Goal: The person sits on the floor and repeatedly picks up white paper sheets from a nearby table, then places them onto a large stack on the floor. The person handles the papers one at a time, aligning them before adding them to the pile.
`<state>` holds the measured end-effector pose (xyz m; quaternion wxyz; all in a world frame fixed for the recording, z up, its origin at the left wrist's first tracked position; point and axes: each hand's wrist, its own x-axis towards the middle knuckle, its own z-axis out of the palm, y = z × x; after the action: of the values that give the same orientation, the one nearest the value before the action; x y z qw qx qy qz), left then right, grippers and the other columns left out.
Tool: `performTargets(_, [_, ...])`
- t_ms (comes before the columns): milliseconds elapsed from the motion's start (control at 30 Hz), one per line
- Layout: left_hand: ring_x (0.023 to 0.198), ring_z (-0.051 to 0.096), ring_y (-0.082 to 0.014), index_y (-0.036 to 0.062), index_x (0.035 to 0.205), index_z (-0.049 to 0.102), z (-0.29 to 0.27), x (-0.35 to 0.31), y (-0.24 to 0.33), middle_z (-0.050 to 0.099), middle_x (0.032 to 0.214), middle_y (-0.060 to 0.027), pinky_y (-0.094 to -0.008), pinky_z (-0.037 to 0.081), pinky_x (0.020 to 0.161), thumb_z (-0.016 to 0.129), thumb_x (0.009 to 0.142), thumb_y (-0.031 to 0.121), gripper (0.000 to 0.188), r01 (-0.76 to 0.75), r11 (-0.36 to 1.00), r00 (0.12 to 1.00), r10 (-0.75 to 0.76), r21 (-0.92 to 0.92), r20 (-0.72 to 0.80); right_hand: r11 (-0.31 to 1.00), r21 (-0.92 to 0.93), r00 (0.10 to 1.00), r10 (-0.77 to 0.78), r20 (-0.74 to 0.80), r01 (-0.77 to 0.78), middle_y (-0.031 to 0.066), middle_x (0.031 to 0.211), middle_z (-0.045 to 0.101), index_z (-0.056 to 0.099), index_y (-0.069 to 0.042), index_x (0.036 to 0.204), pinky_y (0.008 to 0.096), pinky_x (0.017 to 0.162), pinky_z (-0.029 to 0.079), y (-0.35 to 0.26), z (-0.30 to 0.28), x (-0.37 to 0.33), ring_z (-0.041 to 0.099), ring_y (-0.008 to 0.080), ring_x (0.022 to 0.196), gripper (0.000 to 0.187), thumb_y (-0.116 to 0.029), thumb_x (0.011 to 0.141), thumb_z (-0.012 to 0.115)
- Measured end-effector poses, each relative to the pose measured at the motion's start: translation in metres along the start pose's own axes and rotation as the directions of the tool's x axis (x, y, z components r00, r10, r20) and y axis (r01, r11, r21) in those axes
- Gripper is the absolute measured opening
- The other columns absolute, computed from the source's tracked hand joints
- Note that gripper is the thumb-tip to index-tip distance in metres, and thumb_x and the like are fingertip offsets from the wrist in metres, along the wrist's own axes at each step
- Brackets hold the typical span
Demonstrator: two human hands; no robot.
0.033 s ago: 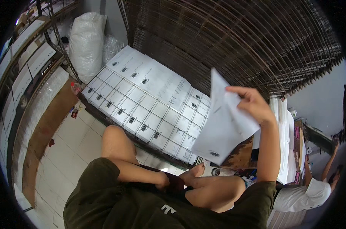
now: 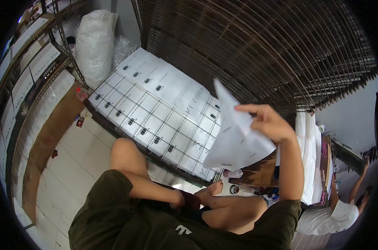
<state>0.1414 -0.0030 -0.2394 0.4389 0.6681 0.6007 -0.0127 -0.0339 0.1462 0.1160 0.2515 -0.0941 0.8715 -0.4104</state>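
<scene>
My right hand (image 2: 269, 124) is raised and pinches a bent white printed paper sheet (image 2: 234, 143), blurred by motion. The sheet hangs over the right end of a low wire drying rack (image 2: 95, 109). Printed white sheets (image 2: 172, 83) lie on that rack, some beneath its wire grid and others loose on top. My left hand (image 2: 178, 201) rests low in my lap between my bent legs. Its fingers are hidden.
Tilted wire shelves (image 2: 255, 46) rise behind the sheets. To the left stand a stuffed plastic sack (image 2: 95, 46), a bottle (image 2: 81, 95) and a loaded metal shelf (image 2: 57, 25). A paper stack (image 2: 307, 154) and another person (image 2: 328, 214) are at the right.
My right hand has moved left and slightly down with the paper sheet, which has bent more. My left hand stays where it was.
</scene>
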Motion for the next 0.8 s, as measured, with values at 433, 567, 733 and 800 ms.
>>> performTargets(433, [0.086,0.066,-0.0257,0.0133,0.101,0.066,-0.031,0.014,-0.051,0.068,0.093,-0.007,-0.0427,0.05,0.069,0.051,0.084,0.038,0.033,-0.079,0.97,0.979,0.032,-0.231,-0.201,0.836,0.487,0.865,0.029,-0.502,0.254,0.0169,0.119,0.059,0.049,0.006,0.129,0.0197,0.072,0.048,0.192,0.026,0.179,0.062,0.0137,0.09,0.069,0.016,0.062,0.039])
performTargets(567, [0.085,0.066,-0.0275,0.0127,0.101,0.066,-0.054,-0.014,-0.061,0.068,0.094,-0.0084,-0.0446,0.049,0.066,0.052,0.084,0.034,0.03,-0.02,0.938,0.991,-0.028,-0.346,-0.132,0.659,0.646,0.759,0.173,-0.628,0.385,0.0132,0.128,0.052,0.045,0.006,0.132,0.0144,0.074,0.043,0.321,0.072,0.234,0.057,0.0102,0.085,0.068,0.016,0.065,0.04])
performTargets(733, [0.086,0.066,-0.0282,0.0109,0.099,0.066,-0.057,-0.033,-0.07,0.067,0.095,-0.01,-0.0465,0.046,0.062,0.052,0.084,0.031,0.029,-0.064,0.921,0.982,-0.01,-0.385,-0.187,0.622,0.694,0.689,0.323,-0.649,0.362,0.0132,0.134,0.047,0.045,0.002,0.133,0.0218,0.08,0.044,0.435,0.096,0.282,0.053,0.0142,0.099,0.069,0.017,0.066,0.042])
performTargets(800, [0.086,0.066,-0.0281,0.0106,0.1,0.066,-0.062,-0.04,-0.071,0.067,0.095,-0.01,-0.0467,0.045,0.061,0.052,0.084,0.031,0.029,-0.061,0.896,0.985,-0.018,-0.439,-0.174,0.636,0.684,0.659,0.346,-0.667,0.358,0.0135,0.135,0.046,0.045,0.0,0.134,0.0252,0.084,0.046,0.46,0.098,0.295,0.054,0.0181,0.108,0.07,0.017,0.066,0.042])
